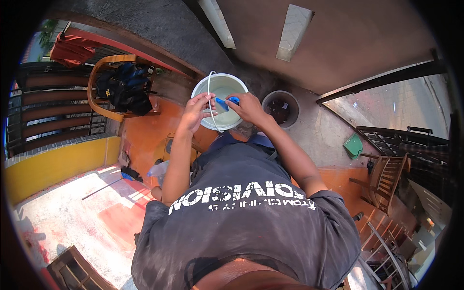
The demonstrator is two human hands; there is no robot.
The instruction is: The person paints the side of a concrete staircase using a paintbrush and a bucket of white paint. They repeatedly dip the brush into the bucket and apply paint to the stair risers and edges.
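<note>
A white plastic bucket (242, 84) with pale, cloudy liquid in it stands before me, its wire handle (209, 81) raised across the left side. Above its opening, my right hand (249, 107) grips a small bright blue flexible piece (222, 103), perhaps plastic or rubber. Part of this piece bulges out of my right fist and part hangs toward the left. My left hand (195, 111) is at the bucket's left rim, thumb and fingers bent beside the handle. Its fingertips come close to the blue piece; whether they pinch it or the handle I cannot tell.
A round concrete pot (298, 108) with dark contents sits right of the bucket. A wooden chair (92, 83) holding dark bags is at left, a broom (130, 174) below it. Farther right are a green dustpan (353, 146) and a wooden chair (388, 183). A wall (348, 40) rises ahead.
</note>
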